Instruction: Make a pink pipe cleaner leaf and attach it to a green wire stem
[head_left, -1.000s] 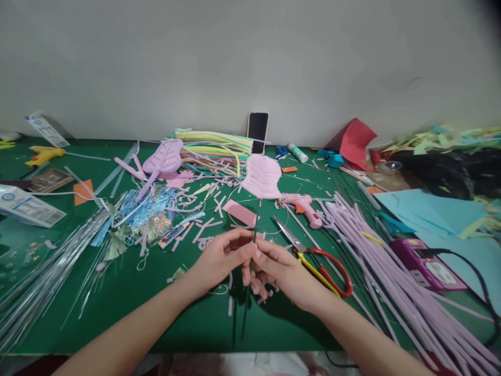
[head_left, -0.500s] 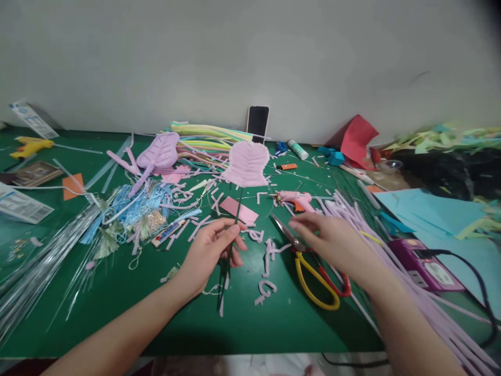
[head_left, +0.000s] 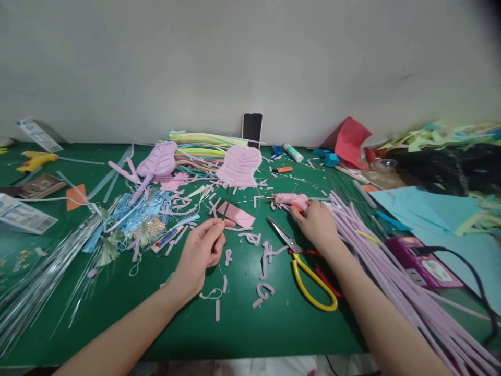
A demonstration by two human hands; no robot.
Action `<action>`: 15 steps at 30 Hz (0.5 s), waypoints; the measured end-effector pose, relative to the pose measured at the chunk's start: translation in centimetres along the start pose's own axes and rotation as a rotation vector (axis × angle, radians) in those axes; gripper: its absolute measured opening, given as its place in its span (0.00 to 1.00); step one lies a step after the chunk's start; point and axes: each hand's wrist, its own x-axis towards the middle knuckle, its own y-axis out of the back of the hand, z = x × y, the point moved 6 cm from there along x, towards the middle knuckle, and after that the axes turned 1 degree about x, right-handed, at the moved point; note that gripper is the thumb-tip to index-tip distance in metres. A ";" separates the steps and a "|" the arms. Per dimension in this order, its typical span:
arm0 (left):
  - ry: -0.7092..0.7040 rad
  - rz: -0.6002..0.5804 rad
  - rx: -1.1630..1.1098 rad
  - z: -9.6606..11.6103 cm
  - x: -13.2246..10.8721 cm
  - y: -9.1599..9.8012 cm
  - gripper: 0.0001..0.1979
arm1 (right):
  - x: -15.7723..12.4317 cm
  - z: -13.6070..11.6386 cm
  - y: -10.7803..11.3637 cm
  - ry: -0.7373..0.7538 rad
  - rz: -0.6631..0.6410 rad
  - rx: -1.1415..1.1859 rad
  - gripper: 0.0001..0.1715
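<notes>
My left hand (head_left: pixel 204 250) pinches a thin dark green stem (head_left: pixel 230 201) that reaches up to a fuzzy pink leaf shape (head_left: pixel 240 167) at the middle of the table. My right hand (head_left: pixel 316 222) is at the handle of a pink glue gun (head_left: pixel 290 200), fingers curled round it. The gun lies on the table, nozzle toward the left. Just below my right hand are scissors (head_left: pixel 313 284) with one yellow and one red handle, blades partly open. A flat pink card (head_left: pixel 237 214) lies between the stem and the scissors.
Lilac pipe cleaners (head_left: pixel 383 277) lie under and beside my right forearm, near a purple power box (head_left: pixel 425 263). Blue tassels (head_left: pixel 136 211) and silvery strands (head_left: pixel 50 271) spread at left. A phone (head_left: pixel 252 128) leans on the wall. Lilac scraps (head_left: pixel 266 258) dot the green table (head_left: pixel 188 334).
My right hand has moved forward from above the scissors to the glue gun and closed on it. The stem in my left hand has tilted, and its lower end no longer shows.
</notes>
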 end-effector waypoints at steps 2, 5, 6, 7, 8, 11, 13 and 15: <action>-0.015 0.023 0.015 0.2 0.0 0.1 0.13 | 0.2 0.4 0.9 -0.062 0.040 0.072 0.22; -0.051 0.040 0.044 0.5 0.0 0.0 0.12 | 0.1 0.7 3.1 -0.156 0.127 0.171 0.26; -0.063 0.036 0.053 0.6 0.0 -0.2 0.12 | 0.0 0.6 4.1 -0.185 0.166 0.214 0.27; -0.073 0.030 0.060 0.8 0.0 -0.3 0.12 | -0.3 0.6 5.2 -0.224 0.228 0.325 0.27; -0.081 0.022 0.067 0.9 0.0 -0.5 0.12 | -0.6 0.4 6.2 -0.260 0.284 0.408 0.26; -0.082 -0.004 0.087 1.1 0.0 -0.9 0.12 | -1.8 -0.7 8.9 -0.284 0.410 0.491 0.21; -0.078 -0.020 0.095 1.2 0.1 -1.0 0.12 | -2.7 -1.7 9.5 -0.257 0.422 0.544 0.22; -0.086 -0.028 0.092 1.1 0.4 -1.1 0.13 | -3.7 -2.9 9.3 -0.184 0.409 0.572 0.21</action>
